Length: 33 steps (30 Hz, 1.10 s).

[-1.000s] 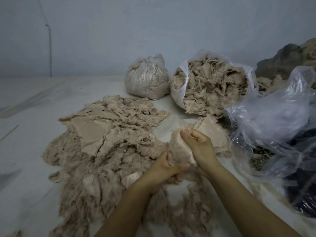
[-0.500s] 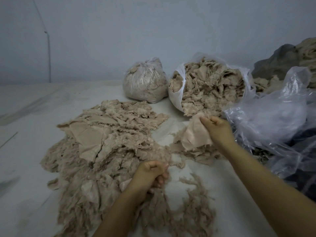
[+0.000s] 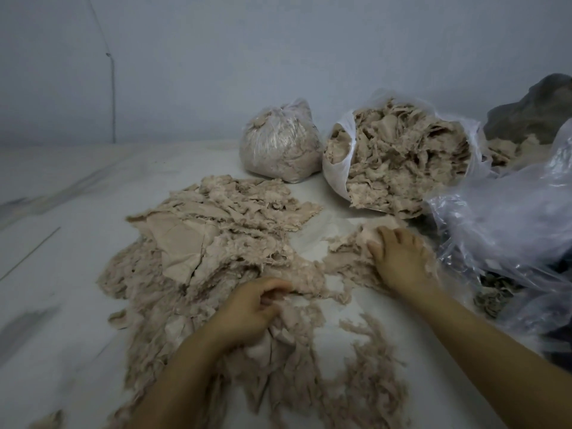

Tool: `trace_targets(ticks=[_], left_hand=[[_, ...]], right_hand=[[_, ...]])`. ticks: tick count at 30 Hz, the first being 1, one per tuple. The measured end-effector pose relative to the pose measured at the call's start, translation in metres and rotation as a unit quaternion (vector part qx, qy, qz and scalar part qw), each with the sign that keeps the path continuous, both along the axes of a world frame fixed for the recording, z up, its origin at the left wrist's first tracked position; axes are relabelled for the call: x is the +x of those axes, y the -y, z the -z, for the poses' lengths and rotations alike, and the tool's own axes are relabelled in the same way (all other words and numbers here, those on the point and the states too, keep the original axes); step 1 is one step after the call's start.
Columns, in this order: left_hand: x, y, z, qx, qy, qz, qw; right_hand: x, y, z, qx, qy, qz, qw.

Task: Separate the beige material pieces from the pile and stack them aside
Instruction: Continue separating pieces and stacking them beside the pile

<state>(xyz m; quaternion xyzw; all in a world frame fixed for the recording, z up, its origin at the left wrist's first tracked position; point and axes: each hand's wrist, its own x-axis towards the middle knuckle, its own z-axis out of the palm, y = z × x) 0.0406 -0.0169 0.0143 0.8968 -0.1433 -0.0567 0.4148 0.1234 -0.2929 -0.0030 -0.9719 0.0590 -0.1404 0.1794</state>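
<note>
On the pale surface (image 3: 62, 305) lies the big frayed pile of beige material (image 3: 216, 243). My left hand (image 3: 247, 311) has its fingers curled into the pile's near edge, gripping a scrap. My right hand (image 3: 399, 261), fingers spread flat, presses the small beige side stack (image 3: 346, 255). Next, I judge: pull that scrap free and carry it rightward.

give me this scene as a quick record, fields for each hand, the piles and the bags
left hand: fingers curled into the big pile's near edge
right hand: flat, fingers spread, pressing on the small stack
big pile: beige pieces spread on the white surface, left of centre
small stack: right of the big pile, apart from it
open bag: full of beige pieces, behind the stack
tied bag: closed, left of the open bag
</note>
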Motion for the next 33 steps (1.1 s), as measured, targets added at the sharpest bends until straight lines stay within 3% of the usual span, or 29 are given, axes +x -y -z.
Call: trace_targets(ticks=[2,3,5,7,8,10,15,20,22,25,28,31,33], left_hand=[[-0.001,0.0,0.002,-0.041,-0.016,-0.007,0.999],[0.0,0.002,0.003,-0.058,-0.024,-0.004,0.998],[0.001,0.009,0.005,-0.068,-0.026,0.007,0.997],[0.005,0.015,0.007,-0.02,0.034,-0.003,0.999],[0.007,0.017,0.007,0.018,0.076,-0.011,0.997],[0.013,0.018,0.007,0.079,0.122,-0.009,0.989],[0.028,0.005,0.01,0.225,0.082,-0.051,0.97],[0.02,0.0,0.0,0.083,0.135,-0.067,0.985],[0.013,0.0,-0.004,0.038,0.106,-0.028,0.993],[0.0,-0.004,-0.007,-0.043,0.003,0.001,0.999],[-0.011,-0.002,-0.004,-0.115,-0.038,-0.001,0.993],[-0.017,0.007,-0.001,-0.085,-0.018,-0.026,0.996],[-0.017,0.007,-0.001,0.018,-0.028,-0.026,0.999]], right_hand=[[-0.012,-0.02,0.0,0.03,0.137,-0.041,0.989],[-0.019,-0.032,0.003,0.047,0.161,-0.097,0.981],[-0.029,-0.056,0.013,0.081,0.079,-0.214,0.97],[-0.031,-0.072,0.025,0.105,-0.043,-0.262,0.958],[-0.032,-0.076,0.029,0.113,-0.054,-0.273,0.954],[-0.038,-0.08,0.035,0.135,-0.013,-0.295,0.946],[-0.062,-0.062,0.033,0.163,0.146,-0.3,0.928],[-0.072,-0.045,0.019,0.234,0.195,-0.241,0.922],[-0.076,-0.046,0.016,0.216,0.169,-0.29,0.917],[-0.085,-0.051,0.015,0.254,0.053,-0.36,0.896],[-0.08,-0.061,0.021,0.36,0.009,-0.258,0.897],[-0.058,-0.078,0.019,0.356,-0.066,-0.155,0.919],[-0.045,-0.088,0.018,0.29,-0.129,-0.158,0.935]])
